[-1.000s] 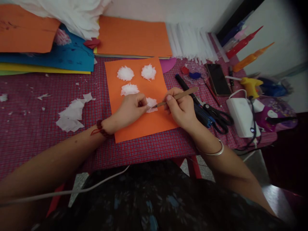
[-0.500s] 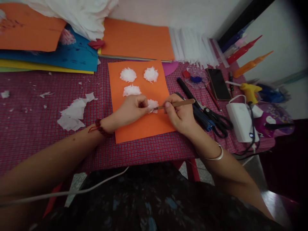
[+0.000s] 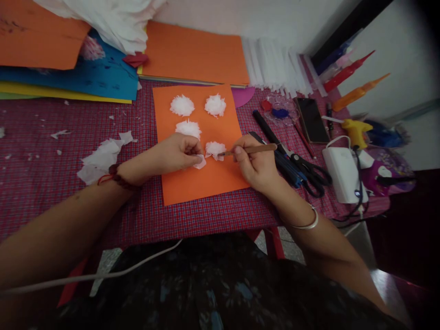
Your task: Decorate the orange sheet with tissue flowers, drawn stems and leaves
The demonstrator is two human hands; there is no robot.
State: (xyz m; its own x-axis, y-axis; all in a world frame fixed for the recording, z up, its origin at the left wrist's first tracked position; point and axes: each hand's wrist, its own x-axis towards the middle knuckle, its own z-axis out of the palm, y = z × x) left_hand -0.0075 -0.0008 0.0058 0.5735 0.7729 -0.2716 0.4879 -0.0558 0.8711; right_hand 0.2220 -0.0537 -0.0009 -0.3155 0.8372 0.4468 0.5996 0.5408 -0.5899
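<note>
Near the tabletop's front edge point(image 3: 206, 217), your left hand point(image 3: 177, 152) pinches thin tissue point(image 3: 200, 162); your right hand point(image 3: 259, 167) curls round a slim stick point(image 3: 263, 148).

This looks like a craft corner, perhaps in a home. A checked cloth point(image 3: 206, 211) covers the table against a pale wall point(image 3: 206, 16); on it lie an orange sheet point(image 3: 223, 126) with white paper tufts point(image 3: 182, 106), stacked coloured paper point(image 3: 194, 55), white strips point(image 3: 271, 64), scissors point(image 3: 311, 170), a paint palette point(image 3: 290, 114) and nozzle-tipped bottles point(image 3: 350, 98), with a phone point(image 3: 312, 120) among them.
</note>
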